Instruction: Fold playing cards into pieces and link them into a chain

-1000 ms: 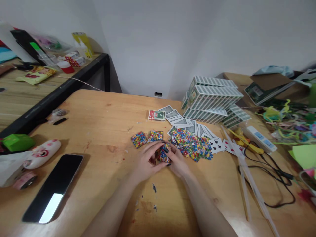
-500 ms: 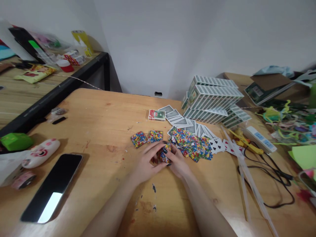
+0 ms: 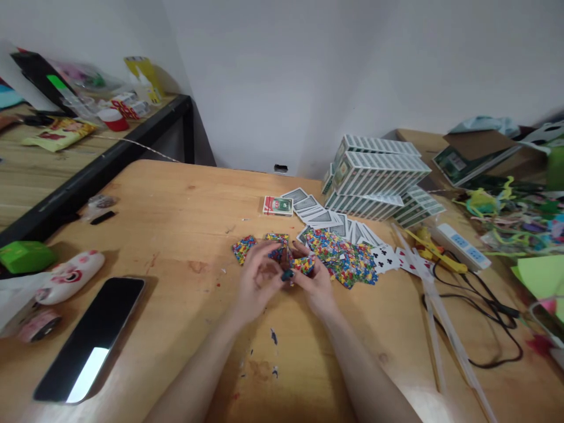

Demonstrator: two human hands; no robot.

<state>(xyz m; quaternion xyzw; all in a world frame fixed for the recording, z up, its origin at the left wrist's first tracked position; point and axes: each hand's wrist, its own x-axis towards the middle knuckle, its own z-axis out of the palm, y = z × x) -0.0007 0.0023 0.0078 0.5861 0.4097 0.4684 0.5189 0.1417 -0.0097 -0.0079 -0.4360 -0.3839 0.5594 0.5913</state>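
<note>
My right hand (image 3: 318,288) is closed around a small stack of playing cards (image 3: 304,265) with a colourful brick pattern, its dark-nailed thumb across the near side. Close beside it, my left hand (image 3: 258,276) has its fingers curled towards the thumb at the stack's left side; what lies between them is hidden. Just beyond the left fingers lie two small piles of the same patterned cards, a left pile (image 3: 244,249) and a partly covered right pile (image 3: 277,237). A larger spread of patterned cards (image 3: 348,258) lies right of my hands.
Grey-backed cards (image 3: 324,217) fan out behind, beside a card box (image 3: 278,205). Long striped boxes (image 3: 381,173) are stacked at the back right. Plastic strips (image 3: 445,317), a cable (image 3: 484,364) and a power strip (image 3: 462,247) lie right. A phone (image 3: 90,341) lies left.
My hands have parted a little, the left fingers shifting left from the stack. The stack has tilted flatter in my right hand. The view has shifted slightly.
</note>
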